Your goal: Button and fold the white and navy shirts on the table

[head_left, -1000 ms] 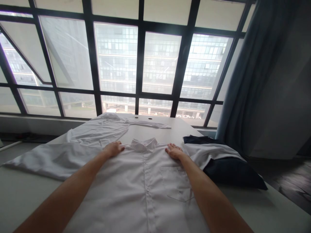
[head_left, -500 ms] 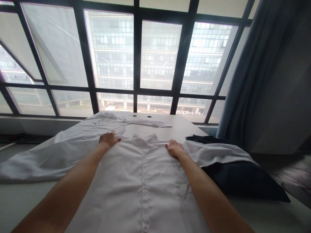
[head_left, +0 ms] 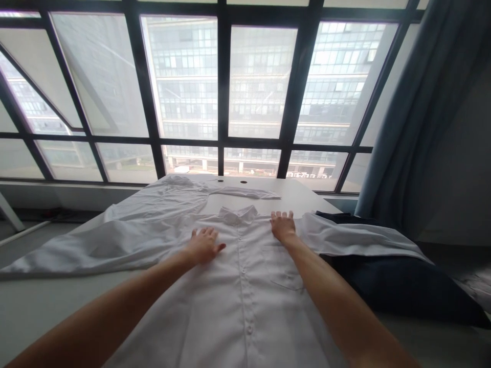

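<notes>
A white button-up shirt (head_left: 245, 286) lies face up on the table (head_left: 30, 301), collar (head_left: 235, 214) pointing toward the window. My left hand (head_left: 204, 245) rests flat and open on the shirt's chest, below and left of the collar. My right hand (head_left: 283, 226) lies flat and open on the shoulder just right of the collar, above the chest pocket (head_left: 286, 268). Neither hand holds anything.
A second white garment (head_left: 126, 230) is spread over the table's left and far side. A dark navy garment (head_left: 399, 286) lies at the right under a white sleeve (head_left: 356, 237). A large window (head_left: 230, 92) stands behind, a blue curtain (head_left: 414, 128) to the right.
My left hand has slid from the left shoulder by the collar down and rightward onto the chest. The right hand stays at the right shoulder. The camera has shifted slightly.
</notes>
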A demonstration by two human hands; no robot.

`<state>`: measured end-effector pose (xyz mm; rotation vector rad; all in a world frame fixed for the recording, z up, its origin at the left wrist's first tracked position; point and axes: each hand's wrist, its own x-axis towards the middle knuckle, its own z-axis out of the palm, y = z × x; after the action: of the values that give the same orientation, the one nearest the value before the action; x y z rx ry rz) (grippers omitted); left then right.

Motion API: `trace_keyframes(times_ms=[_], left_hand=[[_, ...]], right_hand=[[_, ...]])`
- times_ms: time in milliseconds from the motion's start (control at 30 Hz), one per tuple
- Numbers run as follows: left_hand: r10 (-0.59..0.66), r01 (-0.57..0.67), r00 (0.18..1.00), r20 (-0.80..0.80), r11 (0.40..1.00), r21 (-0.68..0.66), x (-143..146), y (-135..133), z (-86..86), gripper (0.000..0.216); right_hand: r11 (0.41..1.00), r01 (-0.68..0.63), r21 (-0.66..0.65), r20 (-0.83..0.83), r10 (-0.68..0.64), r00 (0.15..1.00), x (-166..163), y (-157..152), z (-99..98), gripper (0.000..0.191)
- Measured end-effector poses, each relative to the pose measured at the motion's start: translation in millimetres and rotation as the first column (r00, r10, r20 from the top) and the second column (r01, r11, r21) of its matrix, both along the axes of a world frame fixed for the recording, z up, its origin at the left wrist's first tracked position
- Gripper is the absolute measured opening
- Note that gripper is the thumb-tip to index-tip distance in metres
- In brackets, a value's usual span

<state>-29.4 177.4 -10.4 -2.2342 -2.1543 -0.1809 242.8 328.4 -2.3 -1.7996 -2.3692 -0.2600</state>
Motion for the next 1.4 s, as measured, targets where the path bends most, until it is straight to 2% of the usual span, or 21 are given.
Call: trace_keyframes(times_ms=[67, 167, 233, 300, 400, 500, 567, 667, 767, 833, 900, 933, 1000, 1067, 1133, 1233, 1400], left_hand=[[0.018, -0.013, 0.999, 0.049, 0.994, -0.111, 9, -15, -5.7, 0.067], [0.046, -0.033, 0.996, 0.073, 0.984, -0.173, 10, -23, -5.5, 0.076], [0.053, -0.038, 0.996, 0.071, 0.98, -0.193, 8, -19, -2.0, 0.078], [0.052, -0.038, 0.997, 0.064, 0.979, -0.2, 6, -11, 1.2, 0.078], [0.063, -0.051, 0.997, 0.053, 0.979, -0.196, 4, 0, 2.8, 0.077], [0.076, -0.066, 0.996, 0.052, 0.983, -0.169, 6, 4, 0.8, 0.074], [0.087, -0.081, 0.995, 0.045, 0.989, -0.121, 8, -2, -1.3, 0.067], [0.099, -0.096, 0.995, -0.025, 0.992, 0.076, 8, -20, -3.1, 0.05], [0.119, -0.09, 0.988, -0.098, 0.961, 0.262, -9, -46, 1.2, 0.038], [0.228, -0.196, 0.97, -0.08, 0.938, 0.287, -33, -66, 8.3, 0.034], [0.372, -0.35, 0.927, -0.038, 0.899, 0.265, -64, -87, 17.4, 0.035], [0.455, -0.437, 0.89, -0.012, 0.861, 0.262, -80, -98, 21.7, 0.036], [0.553, -0.539, 0.833, 0.022, 0.8, 0.263, -110, -119, 28.4, 0.039], [0.675, -0.685, 0.728, 0.118, 0.71, 0.163, -133, -136, 31.1, 0.043], [0.777, -0.799, 0.596, 0.204, 0.6, 0.049, -148, -147, 29.8, 0.057], [0.861, -0.89, 0.428, 0.275, 0.454, -0.035, -162, -154, 23.4, 0.073], [0.886, -0.947, 0.286, 0.364, 0.319, -0.032, -184, -163, 14.5, 0.089]], right_hand=[[0.998, -0.048, -0.037, -0.047, 0.046, 0.998, -12, -23, 2.2, 0.048], [0.961, -0.087, -0.262, -0.109, 0.06, 0.992, -23, -53, -4.4, 0.059], [0.931, -0.079, -0.356, -0.109, 0.042, 0.993, -24, -60, -12.3, 0.073], [0.921, -0.064, -0.384, -0.102, 0.027, 0.994, -20, -56, -18.4, 0.079], [0.92, -0.085, -0.382, -0.104, 0.048, 0.993, -17, -42, -18.3, 0.077], [0.948, -0.096, -0.304, -0.082, 0.075, 0.994, -20, -44, -7.6, 0.071], [0.975, -0.075, -0.209, -0.018, 0.073, 0.997, -24, -59, 2.0, 0.059], [0.989, -0.111, -0.1, 0.086, 0.12, 0.989, -24, -94, 12.6, 0.045], [0.97, -0.223, -0.101, 0.089, 0.232, 0.969, -13, -129, 14.4, 0.04], [0.965, -0.24, -0.109, 0.064, 0.248, 0.967, 0, -147, 13.3, 0.041], [0.972, -0.208, -0.111, 0.055, 0.215, 0.975, 14, -160, 12.7, 0.041], [0.976, -0.186, -0.117, 0.056, 0.193, 0.98, 21, -166, 12.7, 0.042], [0.98, -0.151, -0.133, 0.054, 0.159, 0.986, 31, -175, 12.0, 0.042], [0.984, -0.137, -0.117, 0.029, 0.141, 0.99, 38, -182, 9.1, 0.041], [0.988, -0.139, -0.063, -0.02, 0.138, 0.99, 42, -188, 3.7, 0.039], [0.988, -0.157, -0.014, -0.087, 0.155, 0.984, 46, -191, -5.2, 0.036], [0.98, -0.197, -0.002, -0.117, 0.196, 0.974, 53, -186, -11.8, 0.036]])
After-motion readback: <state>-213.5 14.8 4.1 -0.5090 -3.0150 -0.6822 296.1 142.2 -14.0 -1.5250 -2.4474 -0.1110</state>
